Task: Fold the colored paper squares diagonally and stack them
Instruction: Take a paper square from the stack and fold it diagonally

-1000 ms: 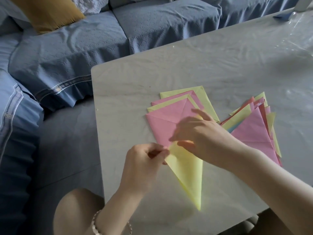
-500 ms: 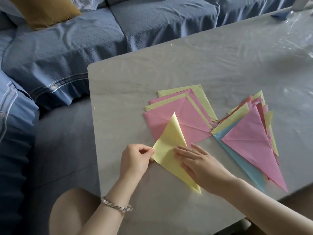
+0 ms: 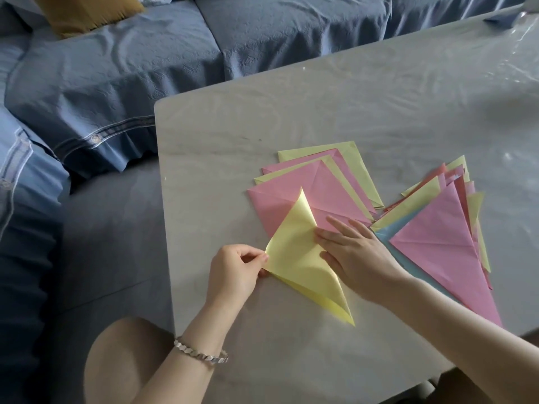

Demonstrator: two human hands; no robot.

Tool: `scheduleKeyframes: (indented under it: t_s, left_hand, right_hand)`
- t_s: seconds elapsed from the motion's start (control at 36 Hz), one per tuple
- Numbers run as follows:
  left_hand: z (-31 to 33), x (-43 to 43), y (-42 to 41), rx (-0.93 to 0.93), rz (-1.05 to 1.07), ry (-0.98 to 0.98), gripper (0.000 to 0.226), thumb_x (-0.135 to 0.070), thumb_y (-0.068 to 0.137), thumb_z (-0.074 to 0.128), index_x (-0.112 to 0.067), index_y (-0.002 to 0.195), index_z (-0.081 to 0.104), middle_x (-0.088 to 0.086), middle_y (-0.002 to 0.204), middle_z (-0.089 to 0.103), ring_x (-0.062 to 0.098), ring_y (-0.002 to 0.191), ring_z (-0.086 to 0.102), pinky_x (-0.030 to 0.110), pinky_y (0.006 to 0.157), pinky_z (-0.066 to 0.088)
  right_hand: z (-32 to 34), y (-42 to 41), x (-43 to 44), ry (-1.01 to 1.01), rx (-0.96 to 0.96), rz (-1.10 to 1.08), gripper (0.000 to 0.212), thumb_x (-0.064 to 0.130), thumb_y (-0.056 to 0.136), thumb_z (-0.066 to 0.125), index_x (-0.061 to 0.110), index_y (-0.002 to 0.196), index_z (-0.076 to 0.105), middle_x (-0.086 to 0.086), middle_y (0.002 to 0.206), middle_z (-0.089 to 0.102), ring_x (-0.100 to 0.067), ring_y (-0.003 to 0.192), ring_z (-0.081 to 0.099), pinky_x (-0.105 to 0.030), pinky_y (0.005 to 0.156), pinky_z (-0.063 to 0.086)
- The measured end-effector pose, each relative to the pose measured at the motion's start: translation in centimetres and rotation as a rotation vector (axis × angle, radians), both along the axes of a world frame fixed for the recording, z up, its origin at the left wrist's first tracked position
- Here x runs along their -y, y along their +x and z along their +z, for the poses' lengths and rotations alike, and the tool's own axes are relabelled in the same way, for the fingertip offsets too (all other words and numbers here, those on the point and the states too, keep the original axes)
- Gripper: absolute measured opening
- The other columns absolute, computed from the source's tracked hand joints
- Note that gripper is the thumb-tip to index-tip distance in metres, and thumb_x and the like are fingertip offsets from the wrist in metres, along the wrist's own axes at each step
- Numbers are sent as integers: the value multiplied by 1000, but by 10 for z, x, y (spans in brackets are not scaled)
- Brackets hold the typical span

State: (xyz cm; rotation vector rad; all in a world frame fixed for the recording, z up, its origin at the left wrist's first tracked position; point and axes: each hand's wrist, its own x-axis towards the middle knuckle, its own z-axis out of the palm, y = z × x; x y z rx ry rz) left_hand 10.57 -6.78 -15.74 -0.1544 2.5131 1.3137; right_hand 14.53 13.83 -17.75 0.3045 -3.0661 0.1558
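Pale grey table (image 3: pixel 291 112) is seen from the head view, with a blue-covered sofa (image 3: pixel 145 68) behind it. A yellow sheet (image 3: pixel 300 258), folded over into a triangle, lies at the near part of the table, and its far tip overlaps the pile of unfolded squares (image 3: pixel 294 185). The stack of folded triangles (image 3: pixel 437 237) is fanned out just to its right. The sheet's left corner is pinched between thumb and forefinger of the left hand (image 3: pixel 233 272). The right hand (image 3: pixel 358 252) is laid flat, fingers straight and slightly spread, on the sheet's right edge. The upper layer is lifted and curled near the tip, so the crease is judged not yet pressed. If the pinch is loosened before the edges are matched, the layers may slide apart and the diagonal may be set crooked. The pink square beneath could also be dragged along. Compared with half a second ago, the right hand has been moved from the sheet's near half up to its right edge, and the flap is curled more.
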Motion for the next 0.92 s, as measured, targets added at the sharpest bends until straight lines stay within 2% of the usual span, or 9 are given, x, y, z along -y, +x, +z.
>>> scheduleKeyframes:
  t_s: [0.06,0.11,0.19,0.28,0.47,0.56,0.64,0.78,0.92]
  left_hand:
    - [-1,0,0,-6,-4,1,16,-14,81,68,-21,67,71,-8,54,65,-4,43,52,8,46,39]
    - [-2,0,-1,-12,-4,5,14,-15,80,69,-20,67,72,-9,57,66,-4,45,54,7,47,39]
    - [-3,1,-1,-17,-3,19,18,-15,79,70,-22,62,70,-8,54,66,-3,45,54,9,47,40]
    - [-4,1,-2,-3,-9,21,19,-12,78,69,-20,61,69,-7,53,66,-3,43,51,10,47,39]
    - [-4,0,-2,6,2,35,15,-10,79,68,-18,66,70,-7,54,65,-5,43,52,9,47,38]
    - [-4,-1,-2,2,-2,31,16,-11,78,69,-19,65,70,-7,55,65,-5,42,51,10,47,38]
    - [-4,-1,-1,-10,2,16,18,-12,77,70,-20,61,69,-8,54,65,-4,43,51,10,47,39]
    - [-5,-1,-2,-9,11,5,19,-15,78,71,-22,61,68,-10,54,64,4,50,56,15,52,42]
    - [-4,-1,-1,-14,7,-7,13,-14,79,70,-18,67,72,-7,58,67,6,53,59,13,53,43]
  right_hand:
    - [1,-12,1,-18,20,9,47,35,97,27,18,107,70,5,113,67,-24,118,56,-45,96,42]
    - [3,-25,1,-65,79,25,36,29,97,39,16,122,60,3,130,57,-22,133,39,-41,109,27]
    - [6,-43,0,-49,160,19,42,32,100,30,22,140,39,10,148,33,-12,143,11,-31,114,6]
    - [10,-61,2,-28,169,-10,43,32,101,26,22,142,34,11,150,28,-10,143,8,-30,115,6]
    - [10,-88,5,-67,173,-49,41,28,102,27,18,140,39,8,149,32,-12,142,15,-30,114,10]
    - [6,-91,1,-121,201,-37,43,28,101,30,19,143,33,7,151,27,-12,142,13,-31,115,10]
    - [3,-87,-8,-152,250,2,50,32,99,38,20,145,25,7,154,18,-11,143,5,-29,113,6]
    - [3,-74,-21,-223,282,30,70,46,88,53,20,146,22,4,156,3,-9,143,-5,-24,111,-2]
    - [8,-53,-26,-167,349,86,79,54,82,55,25,146,19,7,155,-2,-8,141,-11,-25,112,-6]
